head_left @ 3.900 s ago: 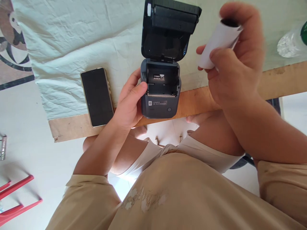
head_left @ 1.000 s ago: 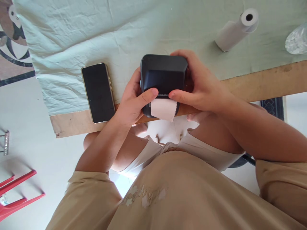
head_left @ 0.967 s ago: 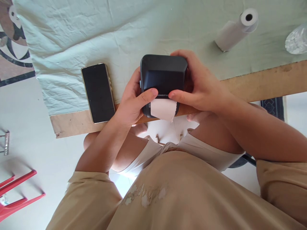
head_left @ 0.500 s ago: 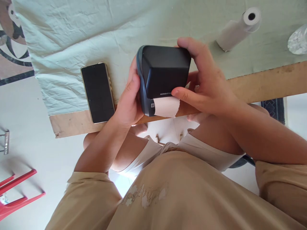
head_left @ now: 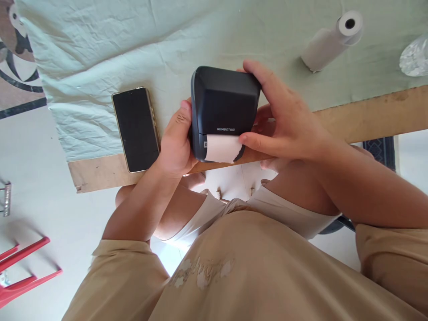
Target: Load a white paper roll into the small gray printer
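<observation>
A dark label printer marked NIIMBOT is held up over the table's front edge. My left hand grips its left side, thumb along the side and fingers hidden beneath. On the right side, my right hand holds it with the index finger at the top corner and the thumb at the lower right. A white paper strip with a torn edge sticks out of the printer's near side, and my right thumb touches its upper right corner.
A phone lies left of the printer, its screen dark. At the back right stands a white paper roll, with a clear plastic object beyond it. Pale green cloth covers the table. Red legs show at lower left.
The printer has turned a little and shifted slightly left, so its top and lettering show more fully. My right index finger has moved slightly down and left with it.
</observation>
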